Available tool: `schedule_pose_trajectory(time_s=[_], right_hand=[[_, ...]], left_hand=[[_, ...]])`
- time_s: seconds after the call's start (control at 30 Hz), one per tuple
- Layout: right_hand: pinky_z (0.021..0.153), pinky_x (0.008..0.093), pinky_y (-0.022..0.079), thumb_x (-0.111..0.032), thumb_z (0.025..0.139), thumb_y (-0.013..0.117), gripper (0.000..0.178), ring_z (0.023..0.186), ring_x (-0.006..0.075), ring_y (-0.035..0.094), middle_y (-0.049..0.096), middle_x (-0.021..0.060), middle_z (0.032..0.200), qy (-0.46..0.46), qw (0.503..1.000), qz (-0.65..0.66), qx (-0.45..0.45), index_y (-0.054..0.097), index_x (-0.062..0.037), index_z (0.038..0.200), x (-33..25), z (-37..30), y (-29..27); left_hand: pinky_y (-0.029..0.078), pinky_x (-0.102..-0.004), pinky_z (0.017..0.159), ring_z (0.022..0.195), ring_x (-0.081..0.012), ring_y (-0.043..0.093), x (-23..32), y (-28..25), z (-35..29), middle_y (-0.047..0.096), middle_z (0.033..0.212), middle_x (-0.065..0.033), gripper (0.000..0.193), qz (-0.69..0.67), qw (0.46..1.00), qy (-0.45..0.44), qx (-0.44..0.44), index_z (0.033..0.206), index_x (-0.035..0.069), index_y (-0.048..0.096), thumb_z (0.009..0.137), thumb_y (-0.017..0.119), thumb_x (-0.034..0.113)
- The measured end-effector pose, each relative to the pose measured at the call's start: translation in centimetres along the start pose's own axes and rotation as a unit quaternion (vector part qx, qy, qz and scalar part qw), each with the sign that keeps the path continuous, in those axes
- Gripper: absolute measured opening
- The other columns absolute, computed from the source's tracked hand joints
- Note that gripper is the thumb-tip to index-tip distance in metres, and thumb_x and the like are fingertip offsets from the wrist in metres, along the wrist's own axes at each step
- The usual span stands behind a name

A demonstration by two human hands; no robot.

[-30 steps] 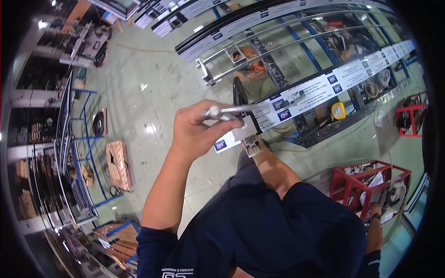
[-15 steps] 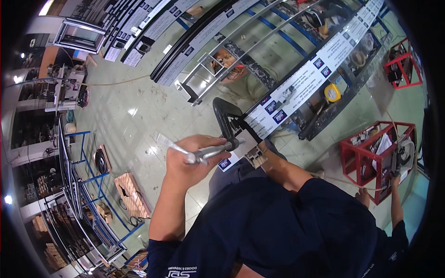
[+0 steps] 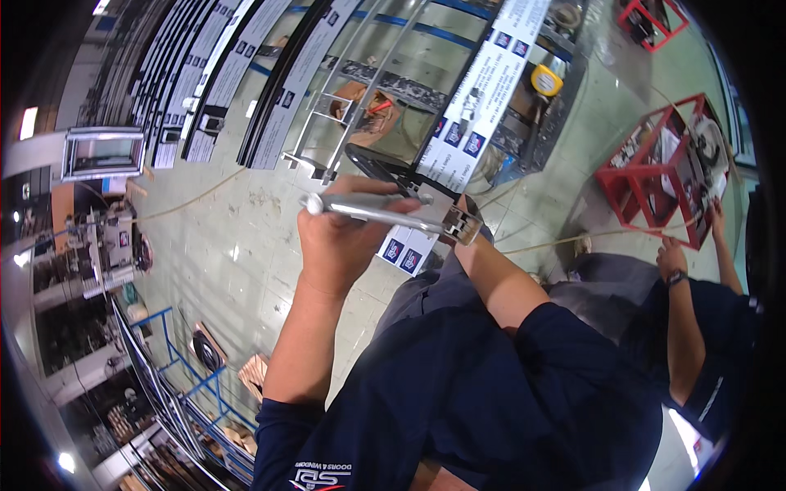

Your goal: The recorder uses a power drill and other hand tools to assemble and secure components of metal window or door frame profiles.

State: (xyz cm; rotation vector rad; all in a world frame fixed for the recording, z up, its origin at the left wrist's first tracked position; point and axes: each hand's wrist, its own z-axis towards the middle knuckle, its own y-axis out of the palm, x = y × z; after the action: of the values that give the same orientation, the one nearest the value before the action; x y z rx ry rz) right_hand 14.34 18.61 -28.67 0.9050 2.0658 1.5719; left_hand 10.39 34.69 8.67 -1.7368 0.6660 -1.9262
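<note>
While gripping a silver rod (image 3: pixel 372 209) with the left hand (image 3: pixel 344 239) in the head view, has the right hand (image 3: pixel 467 245) mostly behind a grey metal piece (image 3: pixel 463 224); cannot tell its grip. Holds the rod over a white-filmed profile (image 3: pixel 483 98), near its lower end, beside a black frame (image 3: pixel 383 163).

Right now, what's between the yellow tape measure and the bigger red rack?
The head view shows a dark bench rail, then tiled floor, between the tape measure and the red rack.
</note>
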Motion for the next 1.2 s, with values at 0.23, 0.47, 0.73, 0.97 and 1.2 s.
schedule_pose_trajectory(time_s=[0.23, 0.47, 0.73, 0.97, 1.2], right_hand=[[0.112, 0.0544, 0.061, -0.070, 0.112, 0.056, 0.073, 0.131, 0.0363, 0.076, 0.077, 0.0113, 0.146, 0.009, 0.999, 0.012, 0.049, 0.071, -0.0093, 0.150, 1.5, -0.6, -0.1], [0.111, 0.0538, 0.062, -0.070, 0.113, 0.054, 0.073, 0.128, 0.0358, 0.077, 0.078, 0.0111, 0.145, 0.053, 0.995, -0.007, 0.080, 0.071, -0.0090, 0.149, 3.0, -3.5, 1.1], [0.102, 0.0616, 0.064, -0.076, 0.114, 0.048, 0.074, 0.119, 0.0370, 0.079, 0.080, 0.0176, 0.137, 0.154, 0.966, -0.133, 0.159, 0.071, -0.0144, 0.149, 2.5, -7.2, -4.6], [0.089, 0.0612, 0.067, -0.070, 0.115, 0.054, 0.070, 0.115, 0.0408, 0.080, 0.078, 0.0177, 0.136, -0.022, 0.960, -0.149, 0.236, 0.065, -0.0125, 0.153, -3.7, -21.2, 3.1], [0.083, 0.0516, 0.071, -0.043, 0.110, 0.074, 0.061, 0.114, 0.0347, 0.082, 0.077, 0.0169, 0.138, -0.189, 0.842, -0.408, 0.299, 0.061, -0.0051, 0.156, -16.8, -18.9, 13.3]], left_hand=[[0.065, -0.0310, 0.093, 0.104, -0.0167, 0.082, -1.8, 0.6, 1.1, 0.085, 0.116, -0.0096, 0.021, -0.112, 0.994, 0.019, 0.005, 0.122, 0.000, 0.076, 0.103, 0.085, -0.002], [0.062, -0.0308, 0.079, 0.086, -0.0144, 0.079, -1.7, 1.0, 1.4, 0.084, 0.099, -0.0054, 0.015, -0.066, 0.994, 0.079, 0.032, 0.111, 0.006, 0.077, 0.102, 0.088, 0.007], [0.055, -0.0240, 0.075, 0.083, -0.0046, 0.069, -0.5, 1.0, 1.5, 0.082, 0.098, -0.0020, 0.014, 0.015, 0.995, 0.093, 0.022, 0.115, 0.005, 0.076, 0.105, 0.085, 0.006], [0.063, -0.0277, 0.086, 0.095, -0.0120, 0.080, -0.9, 0.0, 0.8, 0.083, 0.104, -0.0077, 0.013, -0.074, 0.996, 0.052, 0.016, 0.116, 0.000, 0.074, 0.107, 0.083, 0.004], [0.064, -0.0366, 0.080, 0.091, -0.0260, 0.086, -0.4, 0.2, 0.7, 0.084, 0.099, -0.0090, 0.011, -0.065, 0.997, 0.017, 0.032, 0.110, 0.006, 0.078, 0.104, 0.085, 0.012]])
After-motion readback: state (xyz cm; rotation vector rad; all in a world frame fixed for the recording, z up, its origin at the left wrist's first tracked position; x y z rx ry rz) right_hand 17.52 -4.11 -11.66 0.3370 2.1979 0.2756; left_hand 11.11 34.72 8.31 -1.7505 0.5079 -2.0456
